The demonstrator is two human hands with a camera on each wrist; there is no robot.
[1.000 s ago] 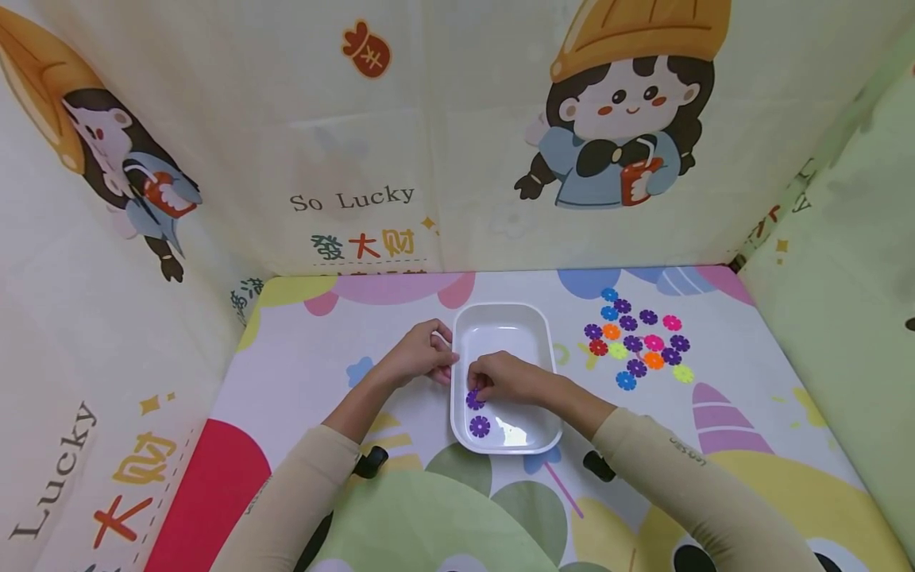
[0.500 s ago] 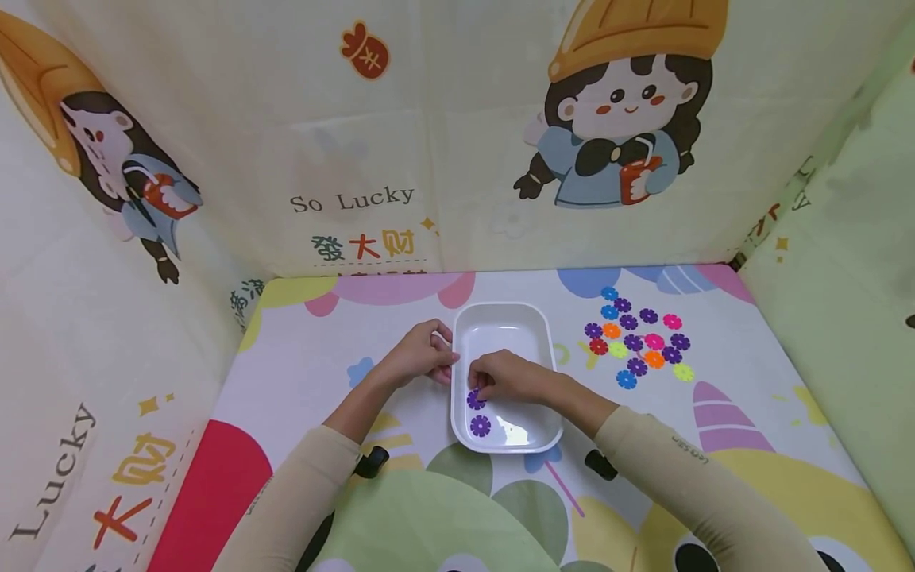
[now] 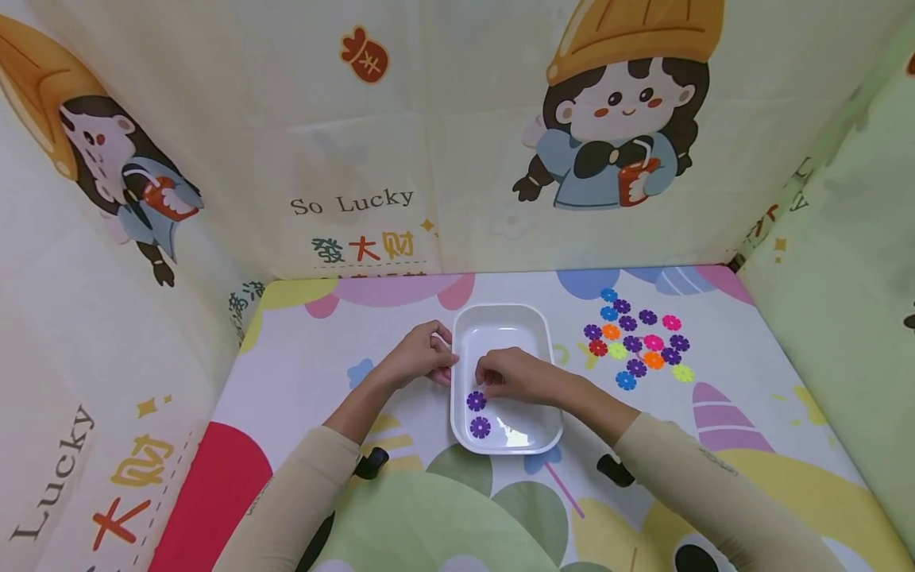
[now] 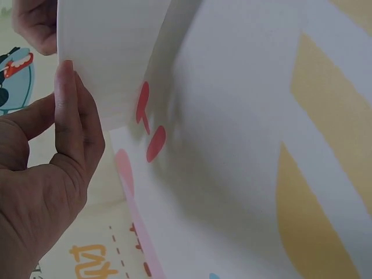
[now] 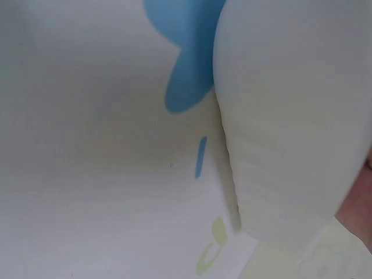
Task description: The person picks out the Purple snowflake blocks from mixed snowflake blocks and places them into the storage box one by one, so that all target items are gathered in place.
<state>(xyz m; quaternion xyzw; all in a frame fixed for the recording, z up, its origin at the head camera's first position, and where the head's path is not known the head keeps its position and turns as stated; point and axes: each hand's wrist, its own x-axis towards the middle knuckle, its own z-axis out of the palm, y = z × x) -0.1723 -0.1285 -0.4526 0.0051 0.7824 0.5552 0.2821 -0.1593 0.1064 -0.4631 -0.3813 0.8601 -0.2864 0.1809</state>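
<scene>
The left hand (image 3: 423, 355) pinches the left rim of the white tray (image 3: 458, 413); in the left wrist view, the left hand (image 4: 55, 168) has its fingers against the tray's outer wall (image 4: 110, 58). Over the tray, the right hand (image 3: 518, 376) has bent fingers, slightly parted at the tips and with nothing visible between them. Just beside those fingertips a purple flower piece (image 3: 476, 401) lies flat, with a second purple piece (image 3: 480, 427) below it. In the right wrist view the tray (image 5: 290, 116) hides most of the right hand (image 5: 357, 203).
Right of the tray, a loose group of flower pieces lies on the patterned table: purple (image 3: 632, 344), pink (image 3: 654, 342), orange (image 3: 654, 361), blue (image 3: 625, 380), green (image 3: 683, 373) and red (image 3: 598, 347). Printed cloth walls (image 3: 472, 151) stand behind and at both sides.
The right hand has let go of the upper purple piece and shifted slightly right and away from it, leaving the piece fully visible. The left hand and tray have not moved.
</scene>
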